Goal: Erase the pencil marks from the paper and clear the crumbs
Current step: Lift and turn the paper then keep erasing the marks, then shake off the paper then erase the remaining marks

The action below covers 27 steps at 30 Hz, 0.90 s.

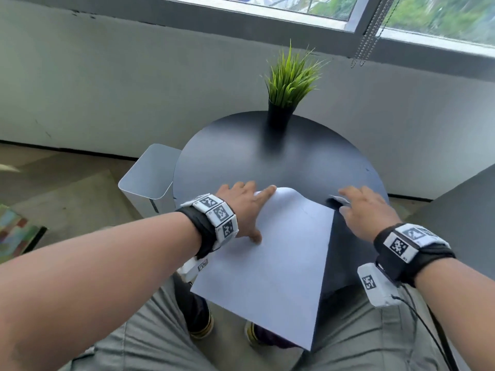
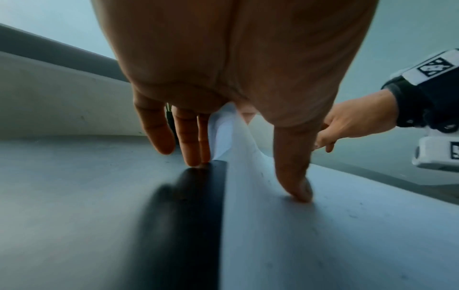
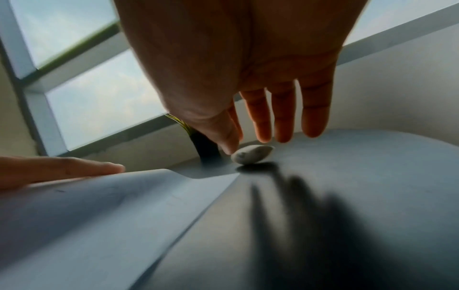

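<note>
A white sheet of paper [image 1: 267,250] lies on the round dark table [image 1: 267,162], and its near end hangs over the table's edge. Faint pencil marks [image 3: 59,190] and dark specks [image 2: 352,216] show on it. My left hand [image 1: 249,207] rests flat on the sheet's far left part. Its thumb [image 2: 295,176] presses the paper, which bulges up at the far corner [image 1: 288,192]. A small white eraser [image 3: 252,154] lies on the table just past the sheet's far right corner. My right hand [image 1: 359,210] hovers over it with straight fingers, the thumb tip touching its left end.
A black pot with green grass [image 1: 281,103] stands at the table's far edge by the wall. A pale grey box-like stand [image 1: 150,178] sits to the table's left. Another dark surface [image 1: 455,204] is at the right. My knees and shoes are below the paper.
</note>
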Tool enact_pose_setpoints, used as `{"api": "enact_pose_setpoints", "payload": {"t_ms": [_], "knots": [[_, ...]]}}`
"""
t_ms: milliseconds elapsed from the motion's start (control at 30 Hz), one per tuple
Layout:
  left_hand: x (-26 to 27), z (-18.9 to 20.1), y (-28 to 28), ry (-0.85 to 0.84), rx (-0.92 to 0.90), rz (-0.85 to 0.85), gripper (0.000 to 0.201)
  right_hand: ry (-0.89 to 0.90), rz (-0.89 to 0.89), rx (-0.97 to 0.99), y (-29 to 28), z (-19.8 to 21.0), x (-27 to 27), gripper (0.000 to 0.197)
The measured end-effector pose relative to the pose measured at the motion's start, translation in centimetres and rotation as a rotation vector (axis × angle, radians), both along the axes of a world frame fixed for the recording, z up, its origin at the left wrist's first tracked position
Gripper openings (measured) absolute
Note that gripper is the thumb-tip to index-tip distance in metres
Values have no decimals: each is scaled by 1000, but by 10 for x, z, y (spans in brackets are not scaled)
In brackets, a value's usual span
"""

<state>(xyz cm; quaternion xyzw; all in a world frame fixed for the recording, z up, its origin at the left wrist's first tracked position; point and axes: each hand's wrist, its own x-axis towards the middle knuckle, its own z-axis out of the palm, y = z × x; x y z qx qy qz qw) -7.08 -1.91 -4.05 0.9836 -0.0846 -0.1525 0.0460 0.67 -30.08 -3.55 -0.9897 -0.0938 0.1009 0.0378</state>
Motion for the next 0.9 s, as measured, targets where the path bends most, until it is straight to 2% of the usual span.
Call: {"api": "enact_pose_setpoints", "payload": {"t_ms": [67, 133, 233, 333, 433, 533, 600, 733, 833, 900], "knots": [[-3, 2, 8, 4, -126, 61, 104, -2, -24, 56, 0, 7, -12, 28], [-3, 5, 18, 9, -283, 144, 92, 107, -72, 163, 3, 11, -24, 18], [0, 15, 29, -10, -568, 294, 77, 315, -208, 466, 9, 16, -38, 26], [2, 20, 35, -92, -765, 384, 64, 329, -317, 633, 14, 12, -46, 35], [-5, 20, 32, -51, -752, 409, 67, 280, -339, 643, 14, -5, -50, 38], [-13, 3, 22, 73, -520, 404, 82, 215, -248, 494, 15, -19, -52, 39], [-11, -8, 17, 87, -471, 445, 80, 207, -227, 440, 19, -19, -53, 43], [-5, -9, 6, 83, -451, 417, 38, 206, -171, 361, 25, -21, -52, 50], [-3, -4, 0, 117, -511, 331, 27, 212, -159, 360, 26, -22, -53, 54], [-4, -1, 1, 154, -646, 352, 15, 216, -160, 359, 24, -25, -52, 55]]}}
